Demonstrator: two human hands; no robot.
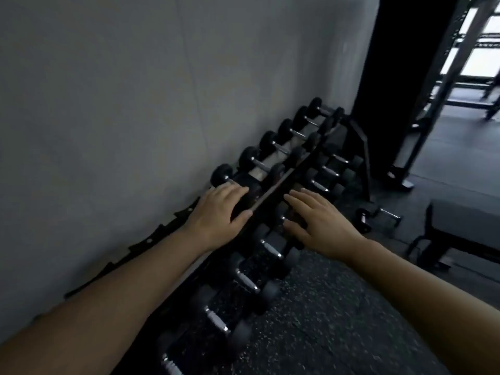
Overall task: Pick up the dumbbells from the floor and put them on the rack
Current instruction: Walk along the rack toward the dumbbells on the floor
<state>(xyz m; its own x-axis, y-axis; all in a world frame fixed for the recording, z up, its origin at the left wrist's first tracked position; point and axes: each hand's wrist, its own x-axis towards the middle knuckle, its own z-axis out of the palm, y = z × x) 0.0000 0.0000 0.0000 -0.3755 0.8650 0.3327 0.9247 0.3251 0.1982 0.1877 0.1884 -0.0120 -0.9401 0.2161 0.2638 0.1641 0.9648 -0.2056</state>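
**Both hands over the dumbbell rack**

The left hand [220,209] lies palm down on the upper tier of the rack [273,185], fingers curved over a dumbbell [224,175] whose far black head shows just beyond the knuckles; the thumb rests by the tier's front rail. Whether the fingers truly close round the handle cannot be told. The right hand [322,220] hovers flat with fingers spread and loose, holding nothing, above the lower tier.

Along the upper tier a row of black dumbbells [273,147] with chrome handles runs away toward the far end, against the grey wall [108,104]. The lower tier carries its own row [243,280], nearer the camera. One dumbbell [378,215] lies on the speckled rubber floor [338,307], just beyond the rack's end frame and near a dark bench [465,228] at right.
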